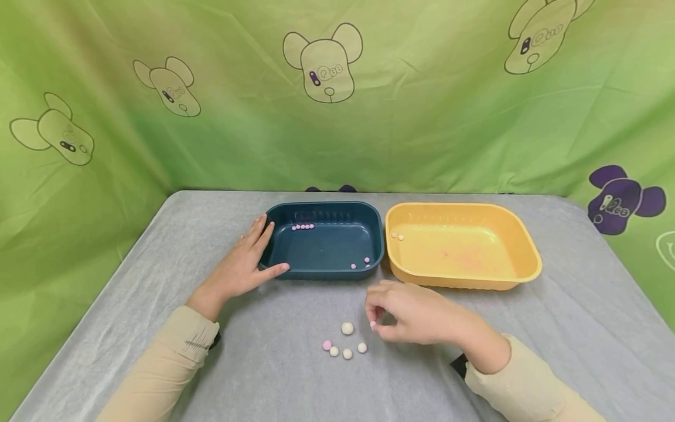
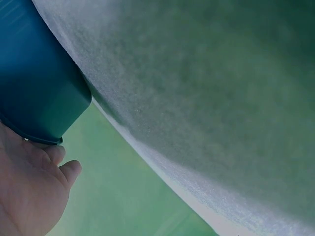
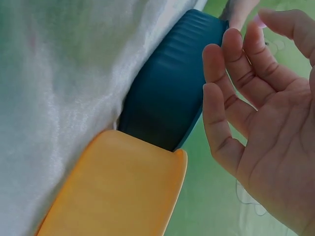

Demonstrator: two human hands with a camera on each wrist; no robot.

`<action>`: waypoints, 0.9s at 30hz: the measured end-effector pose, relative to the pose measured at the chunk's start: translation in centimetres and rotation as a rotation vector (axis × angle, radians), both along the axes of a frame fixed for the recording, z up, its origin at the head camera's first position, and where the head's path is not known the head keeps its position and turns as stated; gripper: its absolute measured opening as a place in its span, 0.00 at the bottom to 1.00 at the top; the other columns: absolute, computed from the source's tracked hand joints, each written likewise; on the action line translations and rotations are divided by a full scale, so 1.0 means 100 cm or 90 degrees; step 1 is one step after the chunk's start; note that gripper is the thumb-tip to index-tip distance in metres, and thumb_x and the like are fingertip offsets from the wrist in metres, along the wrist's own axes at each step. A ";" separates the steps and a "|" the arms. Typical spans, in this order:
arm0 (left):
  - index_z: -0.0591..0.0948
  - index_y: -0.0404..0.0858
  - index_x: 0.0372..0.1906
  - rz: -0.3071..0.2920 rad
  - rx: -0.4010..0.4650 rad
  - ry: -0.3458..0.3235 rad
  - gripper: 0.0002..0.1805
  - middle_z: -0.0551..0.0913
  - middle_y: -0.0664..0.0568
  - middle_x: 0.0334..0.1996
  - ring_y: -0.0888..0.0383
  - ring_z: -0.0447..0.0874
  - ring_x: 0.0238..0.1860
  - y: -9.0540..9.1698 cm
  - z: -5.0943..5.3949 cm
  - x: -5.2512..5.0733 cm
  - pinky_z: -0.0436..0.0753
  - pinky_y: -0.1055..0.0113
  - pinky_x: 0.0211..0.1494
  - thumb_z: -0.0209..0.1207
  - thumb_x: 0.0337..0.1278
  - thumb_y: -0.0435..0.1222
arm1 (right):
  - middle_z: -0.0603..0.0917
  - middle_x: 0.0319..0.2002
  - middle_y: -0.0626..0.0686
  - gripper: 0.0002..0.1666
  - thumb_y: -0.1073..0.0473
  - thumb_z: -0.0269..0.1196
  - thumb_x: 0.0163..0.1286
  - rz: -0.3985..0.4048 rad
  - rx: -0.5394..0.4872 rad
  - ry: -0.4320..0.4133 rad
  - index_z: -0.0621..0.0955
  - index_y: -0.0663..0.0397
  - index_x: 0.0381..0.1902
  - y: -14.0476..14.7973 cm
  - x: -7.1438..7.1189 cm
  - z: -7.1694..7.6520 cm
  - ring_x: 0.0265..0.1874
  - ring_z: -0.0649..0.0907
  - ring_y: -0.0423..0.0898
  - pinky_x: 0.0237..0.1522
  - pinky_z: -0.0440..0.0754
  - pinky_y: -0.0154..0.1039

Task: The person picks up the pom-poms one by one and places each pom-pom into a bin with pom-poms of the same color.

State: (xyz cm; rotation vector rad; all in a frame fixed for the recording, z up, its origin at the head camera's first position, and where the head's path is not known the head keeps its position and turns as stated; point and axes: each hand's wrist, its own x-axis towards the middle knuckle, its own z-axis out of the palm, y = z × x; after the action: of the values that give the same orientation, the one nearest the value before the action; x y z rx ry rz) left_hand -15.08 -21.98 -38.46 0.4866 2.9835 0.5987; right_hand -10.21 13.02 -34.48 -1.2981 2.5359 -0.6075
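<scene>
right hand (image 1: 415, 312) is pinching a ball (image 1: 373, 325), probably needing light pressure; left of that grip, spread left hand (image 1: 239, 265) is touching blue tub (image 1: 321, 274).

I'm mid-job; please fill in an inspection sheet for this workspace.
Surface: grey cloth, slightly creased.
Job's things: blue tray, pink balls inside; yellow tray beside it, two pale balls inside; four white balls and one loose pink ball on the cloth.
Clutter: nothing seen.
Hands: left hand touches the blue tray's left side, fingers extended; right hand pinches another pink ball.
Cables: nothing seen.
Surroundings: green curtain printed with cartoon animal heads.
</scene>
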 end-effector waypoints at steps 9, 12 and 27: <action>0.44 0.42 0.81 0.001 0.012 0.000 0.55 0.33 0.49 0.81 0.49 0.33 0.82 -0.001 -0.002 0.001 0.48 0.40 0.80 0.52 0.61 0.68 | 0.76 0.28 0.39 0.13 0.61 0.65 0.62 -0.014 -0.016 0.003 0.75 0.37 0.25 0.001 -0.007 0.006 0.36 0.77 0.35 0.39 0.77 0.29; 0.44 0.43 0.81 0.001 0.012 -0.001 0.55 0.33 0.50 0.81 0.50 0.33 0.82 -0.001 -0.002 0.001 0.48 0.40 0.80 0.52 0.61 0.68 | 0.76 0.28 0.39 0.13 0.61 0.65 0.62 -0.014 -0.017 -0.006 0.74 0.37 0.25 0.001 -0.010 0.006 0.36 0.77 0.35 0.40 0.78 0.30; 0.44 0.43 0.81 0.002 0.006 0.002 0.55 0.34 0.48 0.82 0.49 0.33 0.82 -0.001 -0.002 0.000 0.48 0.40 0.79 0.52 0.61 0.68 | 0.75 0.31 0.41 0.11 0.63 0.64 0.64 -0.035 -0.041 0.023 0.75 0.41 0.27 0.002 -0.022 0.015 0.36 0.76 0.37 0.47 0.80 0.34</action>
State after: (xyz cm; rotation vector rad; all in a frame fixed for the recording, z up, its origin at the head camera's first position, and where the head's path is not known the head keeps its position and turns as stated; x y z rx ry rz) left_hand -15.09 -22.09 -38.63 0.4853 2.9864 0.6130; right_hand -12.42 13.21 -32.98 -1.2749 2.6089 -0.6889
